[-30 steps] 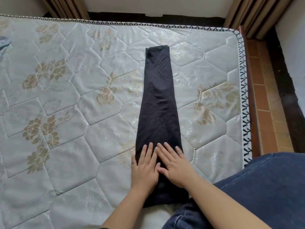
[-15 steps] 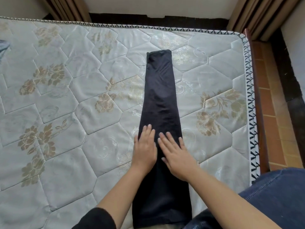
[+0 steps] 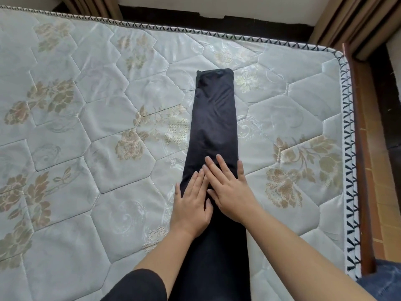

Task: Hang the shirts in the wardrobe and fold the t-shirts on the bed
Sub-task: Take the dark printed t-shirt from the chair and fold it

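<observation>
The left hand [image 3: 191,205] and right hand [image 3: 230,192] press flat, fingers straight and touching side by side, on the black t-shirt [image 3: 214,118], which lies as a long folded strip on the bed [image 3: 86,148]. Both hands are farther up the strip than a second ago.

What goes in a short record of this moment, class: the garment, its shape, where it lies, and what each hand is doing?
Garment: black t-shirt
Shape: folded into a long narrow strip running away from the person
Surface: quilted floral mattress
Hands: left hand and right hand lie flat side by side, fingers straight, pressing on the strip
Stage: strip not yet folded end to end
</observation>
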Demonstrator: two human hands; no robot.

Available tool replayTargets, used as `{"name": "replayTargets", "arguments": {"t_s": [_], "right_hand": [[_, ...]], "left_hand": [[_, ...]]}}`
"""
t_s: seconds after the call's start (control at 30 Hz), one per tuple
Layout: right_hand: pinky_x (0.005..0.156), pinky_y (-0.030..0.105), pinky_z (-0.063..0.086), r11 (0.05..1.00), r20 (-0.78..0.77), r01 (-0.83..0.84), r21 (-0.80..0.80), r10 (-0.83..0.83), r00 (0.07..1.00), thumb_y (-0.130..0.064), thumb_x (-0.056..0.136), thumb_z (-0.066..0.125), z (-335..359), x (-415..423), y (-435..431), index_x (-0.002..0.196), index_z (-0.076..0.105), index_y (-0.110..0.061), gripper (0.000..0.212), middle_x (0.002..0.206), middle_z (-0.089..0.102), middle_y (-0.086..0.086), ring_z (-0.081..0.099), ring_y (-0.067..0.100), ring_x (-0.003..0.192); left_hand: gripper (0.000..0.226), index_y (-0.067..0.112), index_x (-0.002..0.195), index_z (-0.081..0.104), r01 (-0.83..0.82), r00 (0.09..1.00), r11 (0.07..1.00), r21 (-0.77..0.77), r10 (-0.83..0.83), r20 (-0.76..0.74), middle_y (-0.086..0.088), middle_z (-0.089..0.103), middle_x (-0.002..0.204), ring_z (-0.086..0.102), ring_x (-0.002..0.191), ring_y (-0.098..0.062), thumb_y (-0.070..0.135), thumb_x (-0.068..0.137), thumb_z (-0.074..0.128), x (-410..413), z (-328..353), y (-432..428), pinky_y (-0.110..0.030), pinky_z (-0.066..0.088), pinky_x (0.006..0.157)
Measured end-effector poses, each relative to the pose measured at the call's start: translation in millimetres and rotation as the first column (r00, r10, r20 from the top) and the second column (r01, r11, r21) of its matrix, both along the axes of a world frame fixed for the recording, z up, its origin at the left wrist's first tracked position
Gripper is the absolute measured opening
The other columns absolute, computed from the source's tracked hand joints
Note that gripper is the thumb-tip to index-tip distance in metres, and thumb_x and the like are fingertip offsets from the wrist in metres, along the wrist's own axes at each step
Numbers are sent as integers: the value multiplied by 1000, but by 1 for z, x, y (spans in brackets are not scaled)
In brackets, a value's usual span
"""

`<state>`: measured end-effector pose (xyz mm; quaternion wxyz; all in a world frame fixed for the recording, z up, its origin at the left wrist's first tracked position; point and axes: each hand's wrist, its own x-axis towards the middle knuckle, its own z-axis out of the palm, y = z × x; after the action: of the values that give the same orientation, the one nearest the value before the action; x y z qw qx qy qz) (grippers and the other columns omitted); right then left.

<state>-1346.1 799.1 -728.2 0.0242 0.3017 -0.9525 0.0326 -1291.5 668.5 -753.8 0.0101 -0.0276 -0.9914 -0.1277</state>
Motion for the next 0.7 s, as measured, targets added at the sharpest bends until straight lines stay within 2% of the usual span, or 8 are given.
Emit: {"name": "replayTargets", "arguments": {"t_s": [0.13,0.2,0.33,0.47,0.6,0.7], "right_hand": [[109,52,2,995,54,-92,37,90,994,-50,87,30,-13,-20,5,136,50,-22,59,143,47,-4,43,18,132],[109,54,2,992,63,-126,33,123,990,-58,86,30,-20,-32,9,139,45,-23,65,146,42,-5,35,14,136],[108,56,0,976,43,-220,3,219,975,-69,82,27,-21,-63,10,141,41,-27,74,149,38,-3,25,16,139],[108,55,3,957,28,-290,-4,290,957,-71,82,27,-18,-87,11,140,43,-32,72,149,39,-1,33,19,138],[108,53,9,939,-13,-343,-32,343,939,-63,86,30,-18,-109,10,139,44,-32,63,145,44,-3,42,23,133],[111,54,13,956,87,-293,-22,294,952,-63,84,25,-10,-126,4,143,36,-32,68,150,35,-7,35,23,138]], "left_hand": [[60,10,135,47,0,1000,1000,-3,0,10,-4,43,145,27,137,-11,32,80,38,-1,-2,2,-59,33,99],[62,12,138,41,-12,1000,1000,-2,12,-4,-4,41,147,19,141,-9,33,80,39,-1,-4,1,-57,29,102],[64,13,140,34,-19,1000,1000,-3,19,-2,-3,37,149,26,138,-12,34,79,39,-1,-6,2,-56,27,104],[65,12,140,34,-30,1000,1000,-10,30,-9,-3,34,150,27,138,-12,34,79,38,0,-5,2,-54,29,107],[65,13,141,34,-24,1000,1000,-18,24,3,-2,34,151,26,139,-13,32,79,39,1,-3,3,-54,26,107],[65,13,142,34,-23,1000,1000,-10,24,12,-2,32,152,25,140,-12,32,79,39,0,-2,3,-51,21,110]]}}
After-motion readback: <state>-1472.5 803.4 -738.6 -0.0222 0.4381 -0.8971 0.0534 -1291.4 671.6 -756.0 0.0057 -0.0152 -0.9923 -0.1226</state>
